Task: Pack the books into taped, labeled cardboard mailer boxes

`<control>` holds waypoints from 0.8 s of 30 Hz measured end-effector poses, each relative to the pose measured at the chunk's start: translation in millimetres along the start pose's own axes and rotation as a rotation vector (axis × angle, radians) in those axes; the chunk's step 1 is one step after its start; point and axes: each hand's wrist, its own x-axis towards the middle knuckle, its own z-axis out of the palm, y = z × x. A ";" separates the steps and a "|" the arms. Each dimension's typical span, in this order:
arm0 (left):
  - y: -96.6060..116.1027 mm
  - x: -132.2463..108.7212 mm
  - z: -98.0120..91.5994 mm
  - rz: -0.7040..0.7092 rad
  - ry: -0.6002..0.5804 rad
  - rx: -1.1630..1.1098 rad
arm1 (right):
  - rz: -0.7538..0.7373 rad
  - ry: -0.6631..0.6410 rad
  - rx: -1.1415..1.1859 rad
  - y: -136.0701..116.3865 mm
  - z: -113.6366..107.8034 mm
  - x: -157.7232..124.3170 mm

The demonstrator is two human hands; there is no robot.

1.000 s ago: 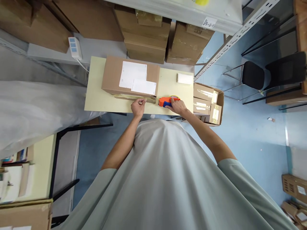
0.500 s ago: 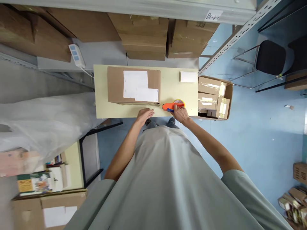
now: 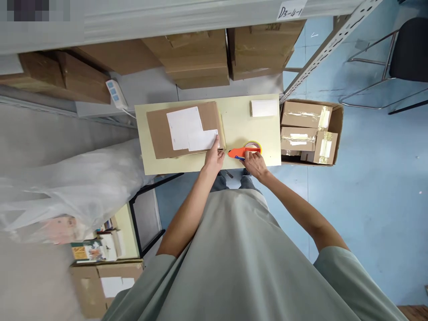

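This was a storeroom packing spot. Cartons lined the far metal rack; taped parcels filled a right-hand box. A tape dispenser was at the table.

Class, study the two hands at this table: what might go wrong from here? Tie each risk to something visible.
1. The left hand is close to the tip of the orange tape dispenser; any cutting edge there, too small to make out, might nick a finger.
2. The box lies askew close to the near edge of the table, so a pull might drag it over.
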 end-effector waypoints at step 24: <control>22.8 -13.2 -66.5 0.194 -0.016 0.204 | -0.295 -0.179 0.063 -37.6 8.0 1.9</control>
